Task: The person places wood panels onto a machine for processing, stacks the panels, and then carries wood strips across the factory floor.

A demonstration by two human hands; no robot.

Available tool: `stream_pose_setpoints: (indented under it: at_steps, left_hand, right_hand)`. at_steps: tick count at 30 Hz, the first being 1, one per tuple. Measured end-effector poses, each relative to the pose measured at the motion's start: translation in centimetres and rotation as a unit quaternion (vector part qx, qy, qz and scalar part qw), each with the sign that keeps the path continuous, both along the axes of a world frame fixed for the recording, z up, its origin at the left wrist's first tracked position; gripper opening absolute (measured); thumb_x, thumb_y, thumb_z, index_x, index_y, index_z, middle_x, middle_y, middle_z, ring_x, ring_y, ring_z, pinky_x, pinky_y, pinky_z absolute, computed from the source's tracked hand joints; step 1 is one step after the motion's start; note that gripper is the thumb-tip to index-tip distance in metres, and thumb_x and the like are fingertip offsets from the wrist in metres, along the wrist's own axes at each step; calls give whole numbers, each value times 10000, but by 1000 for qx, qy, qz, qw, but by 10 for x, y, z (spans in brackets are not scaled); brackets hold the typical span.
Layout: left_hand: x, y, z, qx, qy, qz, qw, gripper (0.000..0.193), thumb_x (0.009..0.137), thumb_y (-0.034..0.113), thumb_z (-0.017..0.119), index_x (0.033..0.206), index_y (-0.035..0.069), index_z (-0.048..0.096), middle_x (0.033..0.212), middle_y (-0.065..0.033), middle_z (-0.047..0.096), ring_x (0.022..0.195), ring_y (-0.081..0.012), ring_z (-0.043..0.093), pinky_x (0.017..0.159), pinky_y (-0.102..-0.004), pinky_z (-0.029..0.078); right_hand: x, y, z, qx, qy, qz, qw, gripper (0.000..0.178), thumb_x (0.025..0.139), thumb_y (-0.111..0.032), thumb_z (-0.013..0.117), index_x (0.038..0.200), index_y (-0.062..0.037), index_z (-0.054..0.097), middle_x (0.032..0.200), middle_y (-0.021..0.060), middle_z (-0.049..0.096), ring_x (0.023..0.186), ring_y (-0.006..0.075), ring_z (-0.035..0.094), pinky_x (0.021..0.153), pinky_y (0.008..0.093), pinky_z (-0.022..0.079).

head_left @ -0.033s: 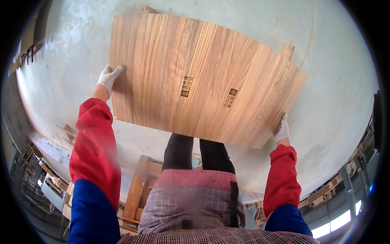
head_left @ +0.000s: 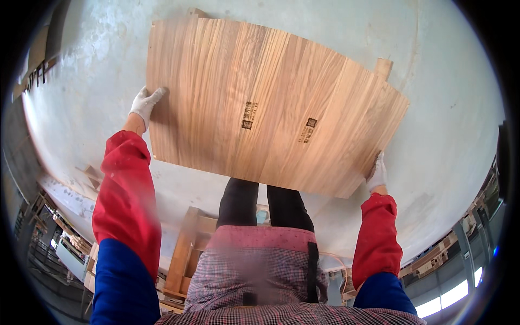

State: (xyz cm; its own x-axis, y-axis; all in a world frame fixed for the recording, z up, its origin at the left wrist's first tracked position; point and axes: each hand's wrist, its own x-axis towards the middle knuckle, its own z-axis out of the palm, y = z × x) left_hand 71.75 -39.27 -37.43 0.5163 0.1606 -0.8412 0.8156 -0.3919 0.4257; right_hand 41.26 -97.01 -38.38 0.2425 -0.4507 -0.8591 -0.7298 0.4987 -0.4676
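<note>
A wide wooden panel [head_left: 260, 135] with striped grain and two dark printed marks fills the middle of the view, tilted so its right side sits nearer me. My left hand [head_left: 145, 105], in a white glove, grips its left edge with the thumb laid over the top face. At the lower right edge, my right hand [head_left: 377, 173], also gloved, holds the panel; its fingers are partly hidden by the wood. Past the panel's far edge, the ends of two wooden strips stick out, one at the left [head_left: 196, 12] and one at the right [head_left: 383, 67].
Pale, smooth floor [head_left: 444, 124] surrounds the panel. Close to my legs stands a brown wooden frame [head_left: 183, 252]. Stacked timber [head_left: 430, 257] lies at the right rim, and racks with wood pieces [head_left: 70, 244] are at the lower left. A thin orange cable [head_left: 338, 260] runs beside my right side.
</note>
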Motion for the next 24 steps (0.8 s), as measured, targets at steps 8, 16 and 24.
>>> stream_pose_setpoints:
  at_steps: [8, 16, 24]
  left_hand:
    - [0, 3, -5, 19, -6, -18, 1000, 538, 788, 302, 661, 1206, 30, 461, 1109, -76, 558, 1006, -179, 525, 856, -323, 422]
    - [-5, 7, -7, 15, -24, -3, 1000, 471, 797, 265, 659, 1164, 28, 483, 1077, -63, 564, 950, -161, 540, 820, -316, 443]
    - [-3, 7, -10, 30, -51, 0, 998, 491, 791, 271, 667, 1177, 34, 478, 1087, -58, 559, 962, -166, 531, 835, -316, 430]
  right_hand:
    - [10, 5, 7, 1, 38, -6, 999, 624, 897, -507, 410, 1359, -98, 317, 1361, 15, 370, 1216, 185, 372, 986, 376, 311]
    - [11, 3, 12, 42, 51, 14, 998, 643, 893, -514, 411, 1346, -66, 319, 1356, 37, 374, 1214, 206, 378, 986, 393, 325]
    - [21, 10, 16, 20, 55, -38, 998, 622, 897, -491, 426, 1335, -60, 333, 1339, 54, 394, 1207, 216, 385, 979, 364, 336]
